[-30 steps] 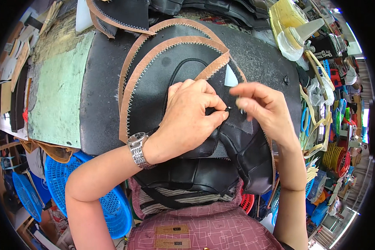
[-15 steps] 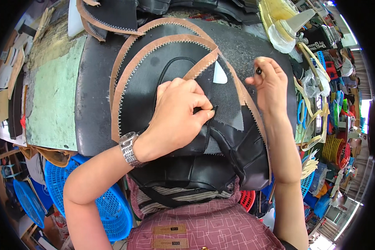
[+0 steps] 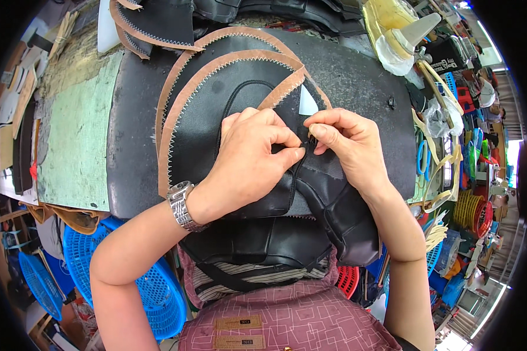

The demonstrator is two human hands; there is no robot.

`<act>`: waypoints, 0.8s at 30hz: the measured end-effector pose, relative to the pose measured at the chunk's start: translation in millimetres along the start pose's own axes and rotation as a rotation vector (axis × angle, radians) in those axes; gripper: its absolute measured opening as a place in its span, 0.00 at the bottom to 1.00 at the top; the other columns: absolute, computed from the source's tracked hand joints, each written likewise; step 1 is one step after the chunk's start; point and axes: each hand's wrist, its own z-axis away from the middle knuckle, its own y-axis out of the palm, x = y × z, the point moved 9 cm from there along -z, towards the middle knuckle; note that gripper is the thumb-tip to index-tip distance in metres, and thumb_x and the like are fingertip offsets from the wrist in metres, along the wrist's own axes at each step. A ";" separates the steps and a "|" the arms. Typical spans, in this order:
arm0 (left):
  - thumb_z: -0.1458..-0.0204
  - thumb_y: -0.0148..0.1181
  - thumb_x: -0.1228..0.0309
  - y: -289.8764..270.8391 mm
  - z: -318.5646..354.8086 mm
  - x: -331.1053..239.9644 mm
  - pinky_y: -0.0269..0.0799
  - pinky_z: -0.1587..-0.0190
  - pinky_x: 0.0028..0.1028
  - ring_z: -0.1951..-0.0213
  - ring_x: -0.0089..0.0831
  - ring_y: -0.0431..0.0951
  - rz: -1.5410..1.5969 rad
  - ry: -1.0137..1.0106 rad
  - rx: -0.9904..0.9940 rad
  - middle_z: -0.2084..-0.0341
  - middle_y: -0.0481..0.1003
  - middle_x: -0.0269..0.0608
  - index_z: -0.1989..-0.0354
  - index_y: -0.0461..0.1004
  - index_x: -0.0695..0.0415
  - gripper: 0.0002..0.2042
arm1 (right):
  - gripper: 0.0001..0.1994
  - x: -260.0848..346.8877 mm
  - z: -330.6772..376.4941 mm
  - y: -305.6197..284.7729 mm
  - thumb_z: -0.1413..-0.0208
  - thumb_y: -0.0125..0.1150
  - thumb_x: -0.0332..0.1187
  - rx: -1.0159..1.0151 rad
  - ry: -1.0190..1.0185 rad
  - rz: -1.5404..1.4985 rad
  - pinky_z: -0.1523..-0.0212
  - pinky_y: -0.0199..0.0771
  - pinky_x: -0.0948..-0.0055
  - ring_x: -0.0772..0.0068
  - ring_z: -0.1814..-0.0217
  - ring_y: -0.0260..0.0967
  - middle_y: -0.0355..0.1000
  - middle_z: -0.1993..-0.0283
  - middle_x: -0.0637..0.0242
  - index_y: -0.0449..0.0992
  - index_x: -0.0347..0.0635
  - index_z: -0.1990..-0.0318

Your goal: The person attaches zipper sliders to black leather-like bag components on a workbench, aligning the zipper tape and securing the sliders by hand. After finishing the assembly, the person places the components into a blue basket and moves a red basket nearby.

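A black leather shoe upper [image 3: 202, 128] with a brown zigzag-stitched border lies on the dark bench in front of me. My left hand [image 3: 249, 158], with a metal watch [image 3: 183, 207] at its wrist, pinches the stitched inner edge of the upper between thumb and index finger. Close to those fingertips, my right hand [image 3: 348, 143] has its thumb and fingers drawn together over the same edge. Something small and dark shows at its fingertips, too small to name. A white patch [image 3: 307, 103] is visible on the upper just beyond the right fingers.
More black brown-edged pieces [image 3: 158, 26] lie at the bench's far side. A small black bit [image 3: 391, 103] rests on the dark bench top [image 3: 366, 82]. A wrapped cone-tipped container [image 3: 401, 47] stands far right. Blue baskets [image 3: 158, 298] are below left; blue-handled scissors [image 3: 423, 157] hang at right.
My right hand has come left and down from beside the upper to my left fingertips. A small black bit shows on the bench where that hand was. The left hand keeps its pinch.
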 end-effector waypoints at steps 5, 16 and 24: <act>0.58 0.64 0.69 0.2 -0.1 0.0 0.56 0.54 0.31 0.64 0.29 0.68 0.012 0.006 -0.011 0.74 0.70 0.32 0.75 0.76 0.56 0.05 | 0.08 0.1 3.0 2.3 0.47 0.60 0.31 -0.002 -0.003 0.078 0.70 0.70 0.84 0.85 0.69 0.67 0.73 0.68 0.69 0.76 0.35 0.62; 0.58 0.64 0.69 -1.2 0.5 -1.7 0.56 0.54 0.31 0.64 0.29 0.68 0.001 0.012 -0.021 0.73 0.70 0.31 0.76 0.76 0.55 0.05 | 0.08 -1.7 -0.3 -1.0 0.47 0.60 0.32 -0.036 0.023 0.017 0.70 0.69 0.84 0.86 0.70 0.66 0.72 0.70 0.72 0.77 0.37 0.63; 0.58 0.64 0.68 -1.5 0.9 -1.7 0.55 0.53 0.31 0.63 0.29 0.68 0.014 0.014 -0.026 0.73 0.70 0.31 0.75 0.77 0.55 0.05 | 0.08 2.4 1.0 2.7 0.47 0.60 0.32 -0.028 0.019 0.107 0.71 0.69 0.83 0.86 0.70 0.67 0.74 0.69 0.70 0.77 0.36 0.63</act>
